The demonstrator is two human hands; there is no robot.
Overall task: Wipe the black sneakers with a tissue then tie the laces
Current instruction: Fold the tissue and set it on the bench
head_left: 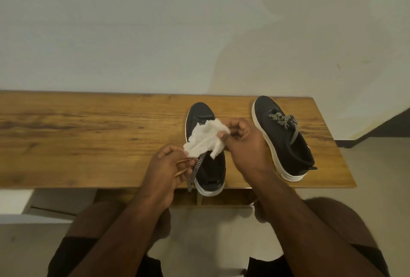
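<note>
Your left hand [166, 166] and right hand [241, 141] each pinch the crumpled tissue [206, 140], both grips grasping it above the near sneaker [205, 143] on the counter [88, 134]; the other sneaker [281, 134] sits apart to its right, laces tied

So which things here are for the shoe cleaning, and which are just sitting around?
For the job:
tissue, held by both hands
left sneaker, laces loose
right sneaker, laces tied
left hand
right hand

Just there:
wooden table
wall
</note>
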